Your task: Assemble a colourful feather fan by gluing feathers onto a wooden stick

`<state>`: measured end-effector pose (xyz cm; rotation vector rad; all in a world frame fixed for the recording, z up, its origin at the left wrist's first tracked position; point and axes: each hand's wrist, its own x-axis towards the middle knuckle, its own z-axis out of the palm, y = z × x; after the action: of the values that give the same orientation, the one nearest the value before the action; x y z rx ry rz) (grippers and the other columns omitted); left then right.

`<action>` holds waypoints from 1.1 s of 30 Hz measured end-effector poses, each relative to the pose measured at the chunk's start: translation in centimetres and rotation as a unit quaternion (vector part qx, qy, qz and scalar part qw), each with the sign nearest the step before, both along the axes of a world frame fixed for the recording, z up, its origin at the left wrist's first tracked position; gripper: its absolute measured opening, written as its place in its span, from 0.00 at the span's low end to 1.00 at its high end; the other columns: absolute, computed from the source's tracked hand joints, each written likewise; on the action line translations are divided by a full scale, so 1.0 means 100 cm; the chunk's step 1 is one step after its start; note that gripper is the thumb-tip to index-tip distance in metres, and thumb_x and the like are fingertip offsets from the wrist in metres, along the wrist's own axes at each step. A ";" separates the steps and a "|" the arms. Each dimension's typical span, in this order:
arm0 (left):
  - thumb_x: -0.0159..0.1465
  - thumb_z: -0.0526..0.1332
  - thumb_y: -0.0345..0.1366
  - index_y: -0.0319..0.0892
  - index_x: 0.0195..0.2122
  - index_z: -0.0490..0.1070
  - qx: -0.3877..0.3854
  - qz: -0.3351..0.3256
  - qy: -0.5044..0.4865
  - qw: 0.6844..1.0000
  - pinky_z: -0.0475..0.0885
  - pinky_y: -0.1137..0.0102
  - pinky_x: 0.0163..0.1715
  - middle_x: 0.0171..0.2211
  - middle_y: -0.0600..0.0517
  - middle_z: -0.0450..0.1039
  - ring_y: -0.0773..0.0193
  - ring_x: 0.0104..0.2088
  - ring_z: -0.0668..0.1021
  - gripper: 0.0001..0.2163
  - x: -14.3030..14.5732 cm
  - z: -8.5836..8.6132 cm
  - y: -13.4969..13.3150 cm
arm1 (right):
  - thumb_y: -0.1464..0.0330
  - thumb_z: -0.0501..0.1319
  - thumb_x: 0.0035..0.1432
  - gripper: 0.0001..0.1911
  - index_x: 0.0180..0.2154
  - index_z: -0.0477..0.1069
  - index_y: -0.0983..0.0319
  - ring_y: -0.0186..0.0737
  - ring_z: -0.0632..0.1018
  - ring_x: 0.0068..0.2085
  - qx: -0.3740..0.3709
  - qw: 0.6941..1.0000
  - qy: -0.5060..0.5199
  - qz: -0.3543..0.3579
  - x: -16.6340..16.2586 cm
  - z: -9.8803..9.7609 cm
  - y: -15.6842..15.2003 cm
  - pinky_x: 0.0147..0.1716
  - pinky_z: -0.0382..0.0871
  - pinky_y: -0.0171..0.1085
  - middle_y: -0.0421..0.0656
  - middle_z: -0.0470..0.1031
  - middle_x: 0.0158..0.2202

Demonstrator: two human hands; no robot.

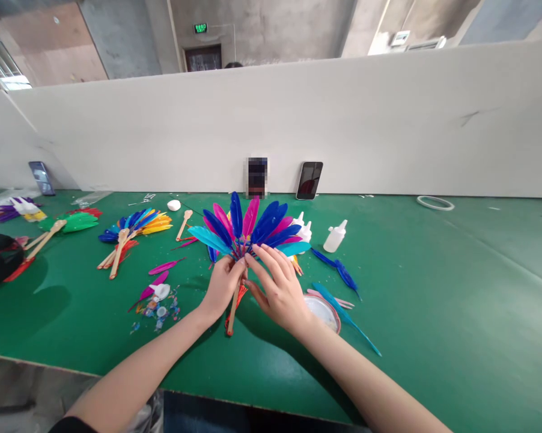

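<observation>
A feather fan (237, 218) with blue, pink and turquoise feathers stands spread above the green table, its wooden handle (233, 310) pointing down toward me. My left hand (222, 287) is closed round the top of the handle, thumb against the feather bases. From the other side, my right hand (277, 290) presses its fingertips on the feather bases, with the thumb lower beside the handle. Red cord (240, 296) hangs by the handle. The exact contact under the right fingertips is partly hidden.
Finished-looking feather fans (138, 225) lie to the left, with loose pink feathers (163, 267) and sequins (158, 313) nearer. On the right are a glue bottle (335, 237), a round dish (331, 317), a turquoise feather (343, 314) and a blue feather (343, 273). A phone (309, 180) leans on the partition.
</observation>
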<state>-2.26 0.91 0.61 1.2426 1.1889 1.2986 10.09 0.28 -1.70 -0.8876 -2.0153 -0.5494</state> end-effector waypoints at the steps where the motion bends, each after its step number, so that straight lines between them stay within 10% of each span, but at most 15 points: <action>1: 0.49 0.58 0.41 0.40 0.16 0.59 0.000 0.001 -0.002 1.000 0.59 0.74 0.18 0.13 0.59 0.59 0.72 0.16 0.63 0.12 0.000 0.000 0.000 | 0.68 0.52 0.57 0.17 0.46 0.66 0.68 0.44 0.67 0.51 0.001 1.000 -0.002 0.001 0.000 0.000 0.000 0.49 0.63 0.43 0.52 0.70 0.47; 33: 0.50 0.57 0.37 0.40 0.18 0.60 0.023 -0.056 -0.007 0.998 0.62 0.74 0.21 0.16 0.57 0.63 0.70 0.20 0.66 0.08 -0.002 -0.006 0.002 | 0.69 0.51 0.57 0.18 0.48 0.63 0.67 0.42 0.67 0.51 0.000 0.999 0.014 -0.037 -0.001 0.001 -0.001 0.51 0.57 0.43 0.49 0.71 0.46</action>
<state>-2.41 1.11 -0.04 1.3131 1.0707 1.2562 9.99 0.17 -1.62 -0.9674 -1.9638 -0.5741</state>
